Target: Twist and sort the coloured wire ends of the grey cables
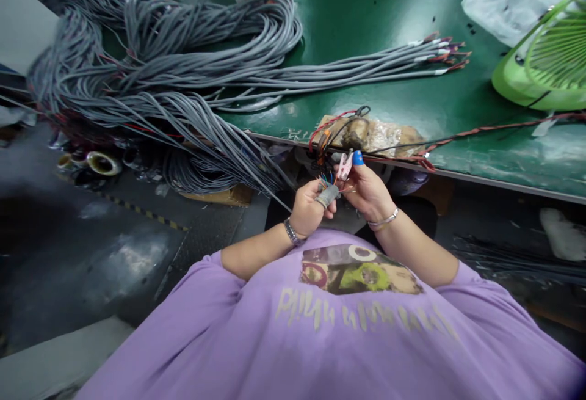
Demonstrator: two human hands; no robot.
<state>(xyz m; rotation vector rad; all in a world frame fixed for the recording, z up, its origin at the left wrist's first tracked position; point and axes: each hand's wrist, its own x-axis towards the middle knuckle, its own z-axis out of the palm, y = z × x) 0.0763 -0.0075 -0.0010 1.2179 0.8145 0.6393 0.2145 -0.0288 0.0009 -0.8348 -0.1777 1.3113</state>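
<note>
My left hand (309, 209) is closed around the end of a grey cable (328, 195), where thin coloured wires (326, 178) fan out. Beside it, my right hand (368, 193) has a blue cover (358, 158) on one fingertip. Its fingers are pinched on a small pale pink clip (344, 167), just above the cable end. Orange and black leads (324, 143) hang at the table edge behind the clip. Part of the right fingers is hidden by the clip and wires.
A large heap of grey cables (183, 58) covers the green table's (339, 15) left side, with stripped ends pointing right. A taped cardboard piece (389, 135) lies at the front edge. At right are a green fan (526, 79) and a plastic bag (513, 3). Tape rolls (103, 163) sit low left.
</note>
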